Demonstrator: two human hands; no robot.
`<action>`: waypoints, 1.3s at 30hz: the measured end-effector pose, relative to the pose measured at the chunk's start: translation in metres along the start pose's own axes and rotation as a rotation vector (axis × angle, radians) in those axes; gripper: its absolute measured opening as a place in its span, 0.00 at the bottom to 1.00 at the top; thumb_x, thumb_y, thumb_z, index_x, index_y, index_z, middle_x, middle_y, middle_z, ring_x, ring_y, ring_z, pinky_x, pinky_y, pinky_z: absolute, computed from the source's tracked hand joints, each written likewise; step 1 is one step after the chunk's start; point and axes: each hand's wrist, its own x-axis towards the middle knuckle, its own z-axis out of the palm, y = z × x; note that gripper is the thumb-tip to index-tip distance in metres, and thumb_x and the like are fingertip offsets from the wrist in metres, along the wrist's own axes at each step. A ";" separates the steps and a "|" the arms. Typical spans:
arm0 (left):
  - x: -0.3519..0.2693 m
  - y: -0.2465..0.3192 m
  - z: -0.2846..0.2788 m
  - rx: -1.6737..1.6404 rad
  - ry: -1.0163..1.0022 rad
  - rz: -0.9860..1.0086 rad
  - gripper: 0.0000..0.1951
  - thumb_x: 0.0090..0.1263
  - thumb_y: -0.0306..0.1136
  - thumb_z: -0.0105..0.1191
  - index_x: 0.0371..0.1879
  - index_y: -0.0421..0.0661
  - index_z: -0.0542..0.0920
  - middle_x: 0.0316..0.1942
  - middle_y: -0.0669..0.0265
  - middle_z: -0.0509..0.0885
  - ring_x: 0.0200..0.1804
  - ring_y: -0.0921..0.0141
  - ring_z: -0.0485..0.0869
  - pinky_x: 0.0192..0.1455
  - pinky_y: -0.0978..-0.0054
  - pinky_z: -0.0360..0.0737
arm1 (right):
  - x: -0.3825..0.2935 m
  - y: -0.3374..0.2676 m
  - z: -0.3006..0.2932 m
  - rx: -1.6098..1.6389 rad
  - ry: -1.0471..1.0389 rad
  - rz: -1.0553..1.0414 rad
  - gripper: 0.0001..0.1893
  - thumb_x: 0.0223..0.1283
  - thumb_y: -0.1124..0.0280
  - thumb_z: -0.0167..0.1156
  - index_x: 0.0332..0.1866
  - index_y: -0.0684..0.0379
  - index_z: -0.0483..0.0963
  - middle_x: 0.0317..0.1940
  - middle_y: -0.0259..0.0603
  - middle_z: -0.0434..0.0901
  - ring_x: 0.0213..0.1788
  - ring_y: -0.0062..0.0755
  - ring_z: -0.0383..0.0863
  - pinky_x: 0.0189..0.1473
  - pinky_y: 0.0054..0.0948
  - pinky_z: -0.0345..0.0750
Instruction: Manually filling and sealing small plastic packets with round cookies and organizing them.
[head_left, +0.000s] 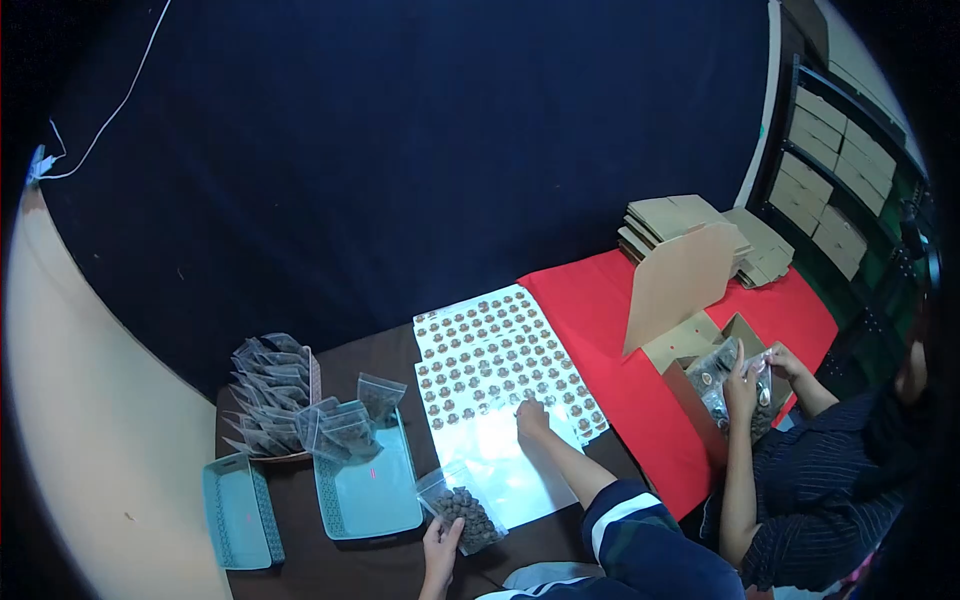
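My left hand (442, 551) grips the lower left edge of a clear zip bag (469, 517) filled with dark brown lumps. Farther up, my right hand (532, 420) rests with bent fingers on a sheet of round stickers (495, 375), at the lowest row of stickers; whether a sticker is between the fingers cannot be told. Below that row the sheet shows bare, glossy backing. Several filled zip bags (345, 435) lie over the far end of a light blue plastic basket (416, 495) left of the sheet. More filled bags (270, 397) stand packed in another basket (315, 375).
A narrower blue basket (238, 517) sits at the far left. On the right, a co-worker's hands (741, 390) handle bags in an open cardboard box (701, 420) on a red cloth (600, 322). Flattened cardboard boxes (675, 217) are stacked behind it. Shelves (832, 169) hold more boxes.
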 end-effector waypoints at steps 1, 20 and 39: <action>-0.002 0.002 0.005 -0.015 -0.003 0.004 0.15 0.65 0.29 0.55 0.48 0.36 0.73 0.41 0.66 0.79 0.41 0.80 0.75 0.45 0.83 0.72 | -0.001 0.002 0.006 -0.051 0.073 0.004 0.05 0.47 0.72 0.54 0.27 0.52 0.78 0.40 0.42 0.76 0.43 0.43 0.75 0.48 0.49 0.68; -0.019 0.001 -0.006 -0.127 -0.010 0.060 0.16 0.64 0.26 0.54 0.51 0.38 0.72 0.46 0.65 0.78 0.47 0.76 0.75 0.53 0.79 0.70 | -0.037 0.006 -0.025 0.006 -0.020 -0.094 0.17 0.48 0.72 0.51 0.46 0.52 0.76 0.59 0.45 0.64 0.57 0.53 0.64 0.57 0.57 0.62; -0.016 0.005 0.008 -0.043 0.014 0.112 0.10 0.64 0.30 0.56 0.24 0.49 0.68 0.18 0.79 0.61 0.19 0.85 0.61 0.19 0.86 0.55 | -0.011 0.017 0.002 0.002 -0.075 -0.060 0.14 0.50 0.75 0.48 0.40 0.54 0.78 0.48 0.40 0.71 0.54 0.43 0.69 0.48 0.56 0.66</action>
